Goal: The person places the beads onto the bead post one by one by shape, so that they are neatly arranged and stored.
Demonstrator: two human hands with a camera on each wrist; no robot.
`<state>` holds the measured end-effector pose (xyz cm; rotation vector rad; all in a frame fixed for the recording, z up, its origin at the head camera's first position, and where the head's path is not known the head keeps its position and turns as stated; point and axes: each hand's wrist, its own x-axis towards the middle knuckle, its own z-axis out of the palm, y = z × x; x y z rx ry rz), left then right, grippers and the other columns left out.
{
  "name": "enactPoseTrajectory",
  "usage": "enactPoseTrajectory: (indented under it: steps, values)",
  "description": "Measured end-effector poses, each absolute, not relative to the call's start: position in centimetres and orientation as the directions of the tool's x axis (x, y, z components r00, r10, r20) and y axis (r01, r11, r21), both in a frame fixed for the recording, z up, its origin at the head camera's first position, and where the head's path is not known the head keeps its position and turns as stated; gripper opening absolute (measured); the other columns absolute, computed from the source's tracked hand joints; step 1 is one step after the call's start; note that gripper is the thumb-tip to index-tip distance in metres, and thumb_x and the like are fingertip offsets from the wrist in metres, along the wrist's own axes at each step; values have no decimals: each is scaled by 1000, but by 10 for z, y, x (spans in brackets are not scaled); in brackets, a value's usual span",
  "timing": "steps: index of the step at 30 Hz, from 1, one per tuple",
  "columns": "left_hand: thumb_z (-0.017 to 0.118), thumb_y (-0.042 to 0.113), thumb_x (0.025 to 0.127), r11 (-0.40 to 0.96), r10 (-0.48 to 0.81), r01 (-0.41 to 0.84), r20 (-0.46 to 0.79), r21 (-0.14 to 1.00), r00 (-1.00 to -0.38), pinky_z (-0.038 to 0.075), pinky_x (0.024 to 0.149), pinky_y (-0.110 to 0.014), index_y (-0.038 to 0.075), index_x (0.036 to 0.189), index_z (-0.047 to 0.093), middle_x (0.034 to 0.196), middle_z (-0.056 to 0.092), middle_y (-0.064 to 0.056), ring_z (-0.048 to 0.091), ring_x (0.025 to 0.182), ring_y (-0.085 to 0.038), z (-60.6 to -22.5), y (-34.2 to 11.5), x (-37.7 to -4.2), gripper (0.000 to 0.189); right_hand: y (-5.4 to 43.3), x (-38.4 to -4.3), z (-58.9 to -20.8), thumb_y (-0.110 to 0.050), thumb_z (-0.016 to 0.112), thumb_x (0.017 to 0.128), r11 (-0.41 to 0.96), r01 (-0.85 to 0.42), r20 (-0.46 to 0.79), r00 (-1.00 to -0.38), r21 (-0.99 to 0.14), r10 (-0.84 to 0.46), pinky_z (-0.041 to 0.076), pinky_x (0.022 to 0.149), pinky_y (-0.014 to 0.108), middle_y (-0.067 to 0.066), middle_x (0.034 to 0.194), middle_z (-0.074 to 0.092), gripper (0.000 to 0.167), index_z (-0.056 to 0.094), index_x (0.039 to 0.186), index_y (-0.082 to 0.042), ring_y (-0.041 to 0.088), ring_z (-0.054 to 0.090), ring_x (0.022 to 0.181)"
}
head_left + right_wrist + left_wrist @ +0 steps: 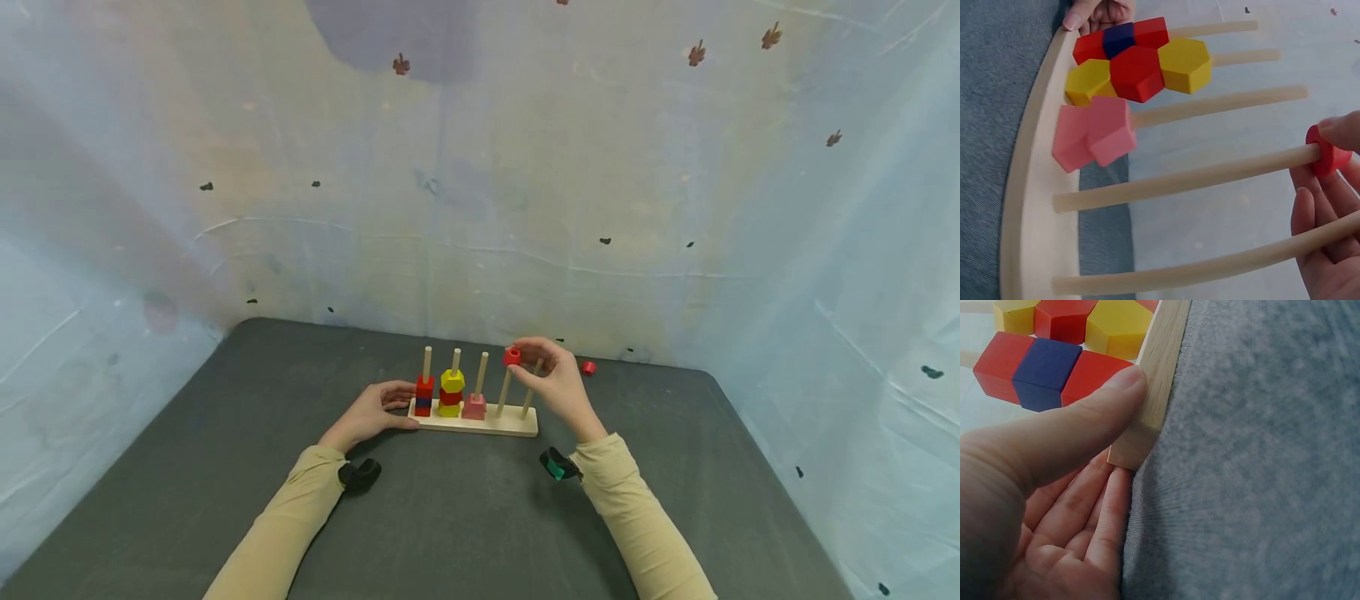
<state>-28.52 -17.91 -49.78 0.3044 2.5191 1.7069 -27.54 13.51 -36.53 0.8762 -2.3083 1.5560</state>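
A wooden peg stacker (480, 426) with a row of upright pegs stands on the dark table. My left hand (372, 411) holds the left end of its base, thumb (1100, 403) on one side and fingers on the other. My right hand (558, 381) pinches a red ring-shaped block (1325, 152) at the tip of the fourth peg (1191, 178). Red and blue blocks (1047, 374) fill the lower part of the first peg. Yellow and red hexagonal blocks (1137, 74) sit on the second, and pink blocks (1094, 134) on the third. The fifth peg (1210, 269) is bare.
One loose red block (588, 367) lies on the table (465, 525) behind and right of the stacker. Pale sheeting (480, 250) hangs along the back and both sides. A dark band (360, 477) sits on the left wrist, another (558, 463) on the right.
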Motion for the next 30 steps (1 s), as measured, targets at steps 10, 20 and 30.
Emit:
enactPoseTrajectory:
  steps: [10,20,30]
  values:
    - [85,16,71,348,217,119,44,930,-975,46,100,-42,5,129,57,129,57,-13,54,118,-29,-496,-179,-286,66,137,-283,-390,0,72,84,178,-464,387,-856,-868,-343,56,84,34,21,111,64,38,59,119,5,29,63,97]
    - [85,15,72,364,208,115,40,924,-977,46,100,-42,5,129,57,129,57,-13,54,118,-29,-495,-176,-284,65,142,-303,-446,0,75,82,179,-332,252,-898,-926,-359,56,85,37,21,110,65,41,59,119,6,33,64,98]
    - [85,20,73,372,220,142,62,917,-974,45,100,-44,5,129,57,129,57,-14,54,118,-30,-496,-179,-283,65,140,-305,-470,-5,77,81,317,-354,216,-892,-880,-396,56,77,33,14,101,67,31,64,108,2,26,64,89]
